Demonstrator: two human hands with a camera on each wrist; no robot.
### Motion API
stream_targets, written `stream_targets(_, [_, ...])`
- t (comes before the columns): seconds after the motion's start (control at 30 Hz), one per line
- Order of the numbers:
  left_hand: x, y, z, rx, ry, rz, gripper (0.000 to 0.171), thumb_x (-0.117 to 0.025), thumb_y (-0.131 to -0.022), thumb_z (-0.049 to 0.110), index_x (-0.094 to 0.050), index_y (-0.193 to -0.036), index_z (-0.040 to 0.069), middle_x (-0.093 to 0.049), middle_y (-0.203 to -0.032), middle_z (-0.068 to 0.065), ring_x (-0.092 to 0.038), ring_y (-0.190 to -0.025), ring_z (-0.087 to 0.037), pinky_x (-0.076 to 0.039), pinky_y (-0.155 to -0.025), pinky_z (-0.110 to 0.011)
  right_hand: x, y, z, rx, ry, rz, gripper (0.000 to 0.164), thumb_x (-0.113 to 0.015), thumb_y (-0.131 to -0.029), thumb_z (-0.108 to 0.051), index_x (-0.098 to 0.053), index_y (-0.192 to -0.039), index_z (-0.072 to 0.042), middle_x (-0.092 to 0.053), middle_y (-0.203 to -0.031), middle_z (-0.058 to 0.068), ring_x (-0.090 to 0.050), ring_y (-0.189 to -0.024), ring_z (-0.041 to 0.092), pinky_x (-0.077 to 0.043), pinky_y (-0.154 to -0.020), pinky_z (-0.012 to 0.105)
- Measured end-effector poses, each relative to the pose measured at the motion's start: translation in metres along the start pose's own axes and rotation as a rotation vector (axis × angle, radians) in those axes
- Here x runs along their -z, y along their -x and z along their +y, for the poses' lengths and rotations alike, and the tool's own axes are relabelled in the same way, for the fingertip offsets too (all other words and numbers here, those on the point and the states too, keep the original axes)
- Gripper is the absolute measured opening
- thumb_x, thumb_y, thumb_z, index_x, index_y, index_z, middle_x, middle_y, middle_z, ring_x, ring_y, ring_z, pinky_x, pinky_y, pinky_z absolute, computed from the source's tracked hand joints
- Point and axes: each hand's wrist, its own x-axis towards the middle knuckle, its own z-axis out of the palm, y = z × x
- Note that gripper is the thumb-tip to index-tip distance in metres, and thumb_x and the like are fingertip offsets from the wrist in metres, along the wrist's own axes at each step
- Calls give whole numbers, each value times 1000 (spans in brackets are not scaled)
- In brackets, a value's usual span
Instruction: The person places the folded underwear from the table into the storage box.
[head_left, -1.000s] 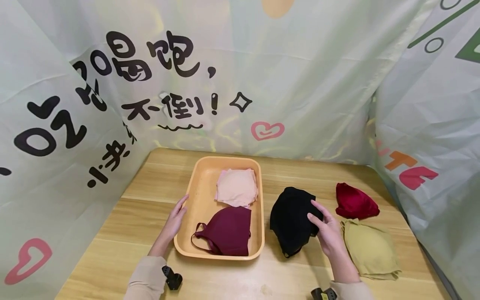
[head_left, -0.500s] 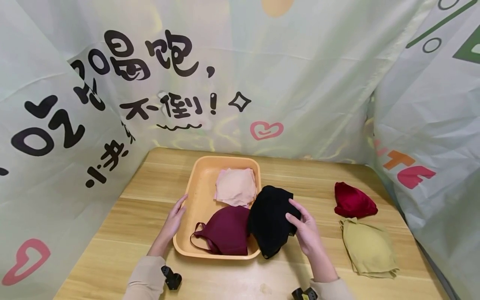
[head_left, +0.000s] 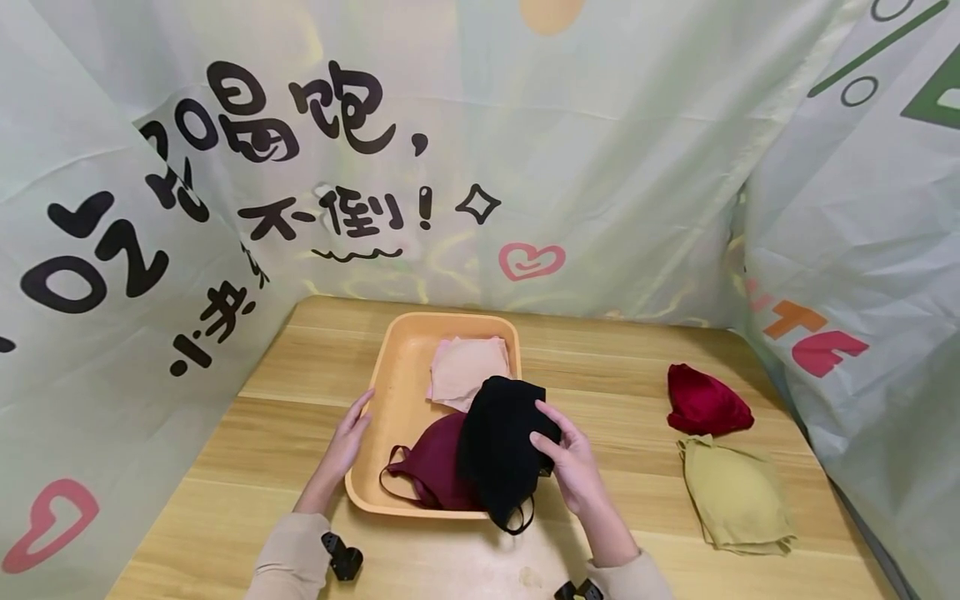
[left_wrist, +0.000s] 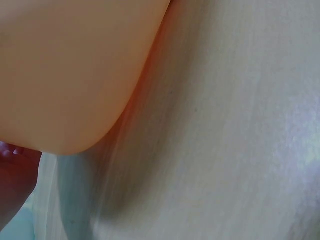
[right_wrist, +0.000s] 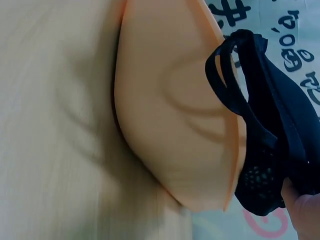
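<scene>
My right hand [head_left: 573,462] pinches a folded black bra [head_left: 498,446] by its right edge, fingers on top. The bra hangs over the right side of an orange tray [head_left: 401,367], covering part of a dark burgundy bra [head_left: 435,462] inside it. A strap loop dangles in the right wrist view, where the black bra [right_wrist: 260,150] is beside the tray wall [right_wrist: 170,100]. Behind it in the tray lies a pale pink folded garment [head_left: 465,367]. My left hand [head_left: 348,437] rests against the tray's left side with its fingers extended.
To the right on the wooden table [head_left: 600,358] lie a red bra [head_left: 705,402] and a yellow-green folded garment [head_left: 738,496]. Printed fabric curtains [head_left: 615,167] enclose the table at the back and both sides.
My right hand has carried the black bra leftward from the table to over the tray's right part. My left hand has stayed at the tray's left side.
</scene>
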Motion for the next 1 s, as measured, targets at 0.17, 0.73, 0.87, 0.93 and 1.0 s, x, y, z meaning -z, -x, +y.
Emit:
stream_targets(0.17, [-1, 2, 11, 11, -5, -13, 43, -29, -97, -1, -22, -139, -10, -13, -146, -30, -6, -134, -45, -7, -108, -57, -11, 1, 5, 1, -12, -30, 55, -55, -82, 8, -37, -135, 5, -36, -138, 17, -55, -101, 9, -49, -82, 21])
stream_targets(0.73, [1, -3, -8, 0, -18, 5, 43, -30, -99, 4, -24, -141, -5, -15, -147, -26, -8, -136, -42, -9, -109, -55, -31, -4, 15, 29, 99, -82, 53, -58, -82, 3, -43, -133, 0, -34, -143, 14, -33, -127, 24, -32, -101, 26])
stream_targets(0.87, [1, -3, -11, -11, -27, 10, 43, -30, -99, 5, -25, -141, -4, -16, -147, -25, -9, -136, -41, -9, -109, -55, -34, -10, 9, 50, 102, -68, 53, -56, -83, 3, -43, -134, 0, -32, -144, 13, -29, -130, 24, -25, -106, 35])
stream_targets(0.93, [0, -3, -11, -7, -31, 10, 43, -30, -99, 5, -25, -141, -4, -16, -147, -25, -9, -135, -42, -9, -109, -55, -36, -14, 5, 61, 88, -59, 53, -55, -83, 5, -42, -134, -1, -32, -144, 12, -30, -129, 24, -27, -105, 33])
stream_targets(1.0, [0, -2, -11, 0, -32, 11, 44, -30, -99, 6, -25, -141, -3, -16, -148, -25, -9, -135, -42, -9, -109, -55, -38, -17, 0, 76, 74, -53, 53, -55, -83, 5, -41, -135, -1, -32, -144, 12, -33, -127, 24, -33, -101, 28])
